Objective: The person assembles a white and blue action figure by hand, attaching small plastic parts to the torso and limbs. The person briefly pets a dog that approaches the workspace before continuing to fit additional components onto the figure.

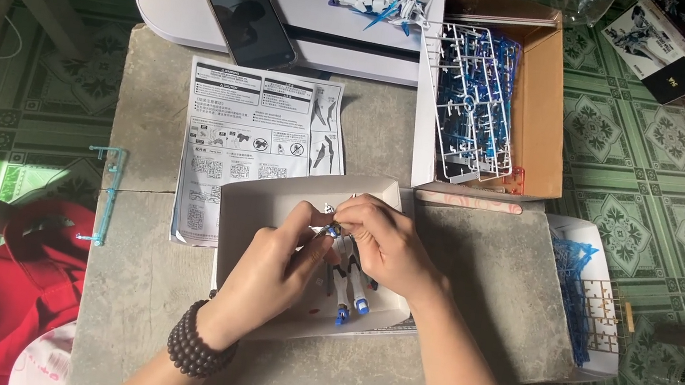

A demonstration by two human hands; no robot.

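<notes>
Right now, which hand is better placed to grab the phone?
Left, probably. The left hand lies on the phone's side; the right hand pinches the small blue-and-white model figure.

Both my hands on white-blue model figure (346, 275) over shallow white tray (251, 206): left hand (274, 268) pinches from side, right hand (380, 242) grips top. Instruction sheet (257, 131) behind tray, parts box (542, 104) with runners far right, phone (247, 15) beyond.

Head-worn view, steeply down, close.

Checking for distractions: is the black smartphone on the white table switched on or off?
Off, apparently: the black smartphone lies face up, its screen dark and showing only reflections.
</notes>
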